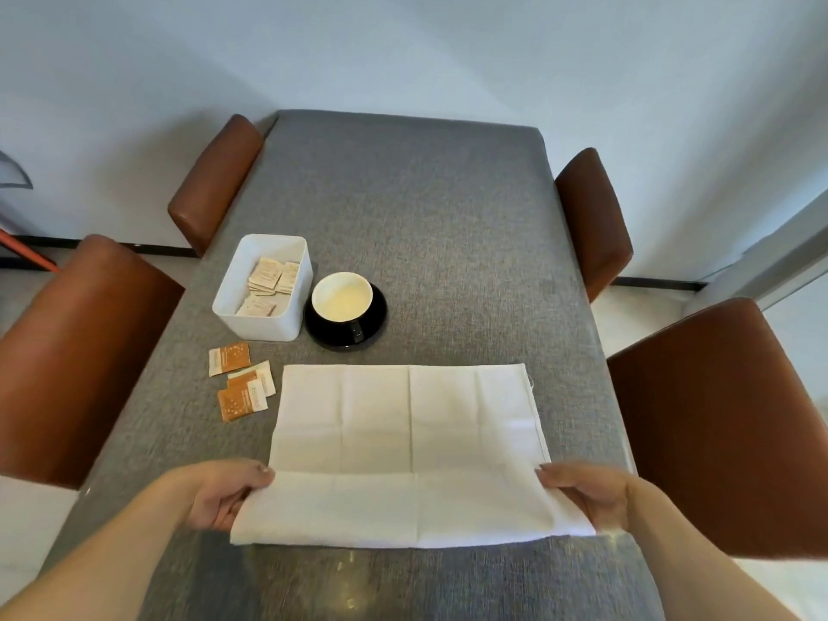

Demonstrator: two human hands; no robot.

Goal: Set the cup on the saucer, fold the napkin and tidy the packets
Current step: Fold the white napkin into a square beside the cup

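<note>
A white cloth napkin [410, 441] lies spread on the grey table, its near edge lifted off the surface. My left hand [224, 493] pinches the near left corner and my right hand [587, 493] pinches the near right corner. Behind the napkin a black cup [342, 304] with a pale inside stands on a black saucer [378, 313]. To its left is a white box [233, 302] holding several pale packets [271, 277]. Three orange-and-white packets [239, 380] lie loose on the table in front of the box, left of the napkin.
The grey cloth-covered table [425, 217] runs away from me to a white wall. Brown padded chairs stand along both sides: two on the left [76, 351] and two on the right [717, 419].
</note>
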